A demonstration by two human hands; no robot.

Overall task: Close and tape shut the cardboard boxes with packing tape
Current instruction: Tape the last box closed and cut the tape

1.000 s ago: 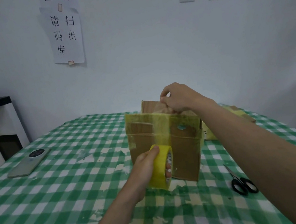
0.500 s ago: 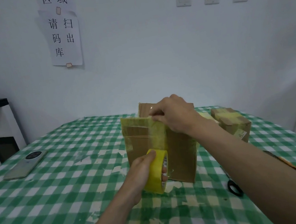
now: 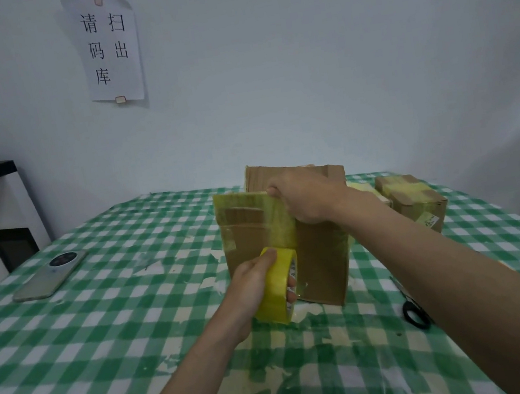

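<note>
The cardboard box [image 3: 321,255] stands upright near the middle of the bench [image 3: 104,338], which is covered in a green and white checked cloth, and it is partway through being sealed. A band of yellowish packing tape [image 3: 265,216] already runs across its upper front and turns down the face toward the tape roll [image 3: 277,287], which sits low against the front. The left hand [image 3: 255,285] grips the roll, thumb on the outer rim and fingers curled through the core. The right hand [image 3: 309,196] rests on the top edge of the box, its fingers curled over the edge and pressing the strip where it turns down the front. Behind on the right, a smaller box [image 3: 411,201] already wears crossed tape and a small label whose writing is too small to read, so it looks finished. What seems left for the near box is drawing the strip to its end, cutting it, perhaps with the scissors [image 3: 412,312] lying at the right, and smoothing it flat. A phone [image 3: 51,275] lies face down at the left. The paper sign [image 3: 110,50] on the wall reads 请扫码出库. Small print on the roll's core cannot be made out.
</note>
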